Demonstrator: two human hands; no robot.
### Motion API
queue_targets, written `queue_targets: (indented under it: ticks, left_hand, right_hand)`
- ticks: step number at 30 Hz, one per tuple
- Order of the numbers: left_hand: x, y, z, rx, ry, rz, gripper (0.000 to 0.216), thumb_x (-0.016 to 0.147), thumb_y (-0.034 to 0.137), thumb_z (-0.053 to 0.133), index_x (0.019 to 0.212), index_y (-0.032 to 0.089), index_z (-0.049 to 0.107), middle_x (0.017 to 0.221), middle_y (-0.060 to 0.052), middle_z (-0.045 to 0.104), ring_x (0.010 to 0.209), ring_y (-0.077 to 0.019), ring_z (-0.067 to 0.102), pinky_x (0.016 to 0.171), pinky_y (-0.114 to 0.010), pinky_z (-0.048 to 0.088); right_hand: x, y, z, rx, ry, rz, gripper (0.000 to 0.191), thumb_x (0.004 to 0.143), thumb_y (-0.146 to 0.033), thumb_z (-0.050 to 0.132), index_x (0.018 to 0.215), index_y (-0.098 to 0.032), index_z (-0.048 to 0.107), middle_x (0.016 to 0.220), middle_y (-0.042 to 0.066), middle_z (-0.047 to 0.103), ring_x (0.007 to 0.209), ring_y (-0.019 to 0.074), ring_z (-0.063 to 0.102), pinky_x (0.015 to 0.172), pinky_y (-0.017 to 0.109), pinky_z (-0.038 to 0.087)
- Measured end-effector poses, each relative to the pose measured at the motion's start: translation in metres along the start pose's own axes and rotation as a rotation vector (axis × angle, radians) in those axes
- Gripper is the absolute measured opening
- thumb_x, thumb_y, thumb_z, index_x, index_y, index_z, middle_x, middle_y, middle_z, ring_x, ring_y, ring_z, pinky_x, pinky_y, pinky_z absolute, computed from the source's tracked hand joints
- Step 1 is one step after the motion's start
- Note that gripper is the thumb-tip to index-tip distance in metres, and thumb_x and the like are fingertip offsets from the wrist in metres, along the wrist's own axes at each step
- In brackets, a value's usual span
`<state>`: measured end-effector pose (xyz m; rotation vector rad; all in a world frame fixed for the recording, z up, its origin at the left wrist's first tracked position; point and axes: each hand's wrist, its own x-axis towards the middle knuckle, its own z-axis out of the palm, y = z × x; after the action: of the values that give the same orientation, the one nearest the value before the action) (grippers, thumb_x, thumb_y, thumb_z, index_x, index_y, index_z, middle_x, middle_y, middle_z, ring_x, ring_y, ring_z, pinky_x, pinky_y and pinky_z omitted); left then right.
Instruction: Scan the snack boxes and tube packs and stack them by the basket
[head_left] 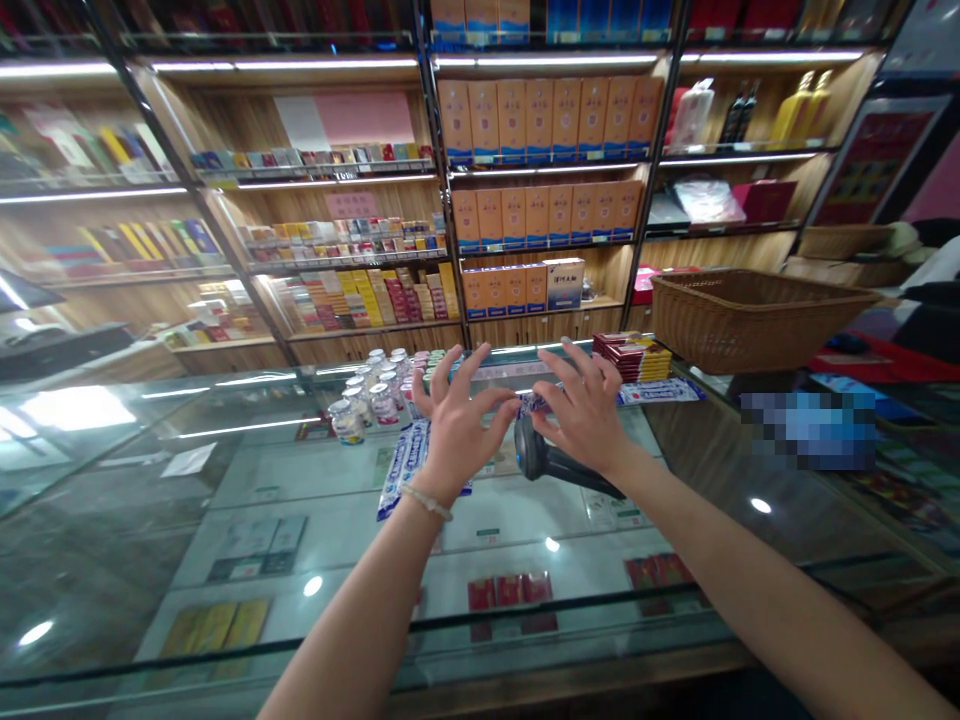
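Note:
My left hand (463,432), with a pale beaded bracelet on the wrist, is held over the glass counter, thumb and forefinger pinched, other fingers raised. My right hand (583,405) faces it with a similar pinch. Between the fingertips shows the end of a small blue-and-white packet (529,402), mostly hidden by the right hand. Below the right hand lies a black handheld scanner (551,462). Flat blue-and-white packets (405,468) lie beside the left wrist, and another long blue-and-white packet (661,391) lies right of the right hand.
Small white-capped jars (367,392) are grouped behind my left hand. Stacked red and yellow boxes (631,357) and a wicker basket (757,315) stand at the back right. Goods show under the glass counter (330,560). Shelves of orange boxes (551,120) line the wall.

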<state>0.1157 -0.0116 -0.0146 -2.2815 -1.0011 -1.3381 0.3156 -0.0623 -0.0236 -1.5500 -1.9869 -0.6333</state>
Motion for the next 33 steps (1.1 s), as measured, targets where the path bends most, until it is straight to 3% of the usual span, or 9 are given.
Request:
queue_targets:
  ticks: [5,11,16,20,27,33]
  left_hand:
    - [-0.001,0.004,0.002,-0.008,-0.039,0.035,0.025,0.092,0.054,0.074,0.085,0.031,0.083,0.155,-0.003,0.061,0.152,-0.0369,0.039,0.129,-0.068,0.004]
    - [-0.001,0.005,0.006,-0.04,-0.006,0.033,0.022,0.095,0.044,0.072,0.082,0.03,0.082,0.152,-0.003,0.064,0.148,-0.0347,0.044,0.128,-0.069,0.01]
    - [-0.001,0.004,0.008,-0.04,-0.006,0.024,0.023,0.096,0.044,0.071,0.08,0.03,0.081,0.151,-0.002,0.065,0.148,-0.0346,0.044,0.127,-0.07,0.01]
    - [-0.001,0.003,0.006,-0.049,-0.026,0.002,0.024,0.097,0.052,0.068,0.093,0.034,0.083,0.155,-0.001,0.061,0.149,-0.0349,0.042,0.128,-0.068,0.01]
    - [-0.001,-0.002,0.002,0.019,-0.101,0.0,0.041,0.092,0.062,0.07,0.121,0.035,0.077,0.166,-0.006,0.048,0.156,-0.0374,0.033,0.13,-0.067,0.006]
    - [-0.004,0.001,0.006,0.06,-0.165,0.026,0.047,0.086,0.066,0.075,0.121,0.034,0.075,0.167,-0.01,0.046,0.156,-0.0399,0.033,0.128,-0.072,0.004]
  right_hand:
    - [-0.001,0.001,0.006,-0.051,0.04,-0.032,0.027,0.104,-0.037,0.047,0.119,-0.027,0.067,0.167,0.008,0.046,0.16,0.0353,0.027,0.124,0.057,0.011]
    - [-0.001,0.008,0.024,-0.093,0.365,-0.124,0.014,0.098,-0.034,0.06,0.107,-0.026,0.067,0.153,0.01,0.061,0.153,0.0316,0.038,0.123,0.053,0.014]
    - [-0.001,0.008,0.027,-0.049,0.377,-0.12,0.012,0.097,-0.032,0.063,0.107,-0.026,0.068,0.151,0.01,0.062,0.152,0.0301,0.039,0.124,0.052,0.014]
    - [0.002,0.008,0.026,0.109,0.387,0.024,0.014,0.096,-0.038,0.068,0.104,-0.027,0.072,0.152,0.009,0.06,0.151,0.0323,0.041,0.122,0.056,0.02]
    - [0.013,0.024,0.035,0.679,0.484,0.481,0.031,0.091,-0.057,0.069,0.094,-0.027,0.075,0.144,0.009,0.063,0.138,0.0321,0.051,0.118,0.057,0.036]
    - [0.015,0.03,0.043,0.972,0.56,0.579,0.037,0.088,-0.061,0.07,0.095,-0.024,0.076,0.141,0.009,0.063,0.136,0.0286,0.054,0.117,0.05,0.04]
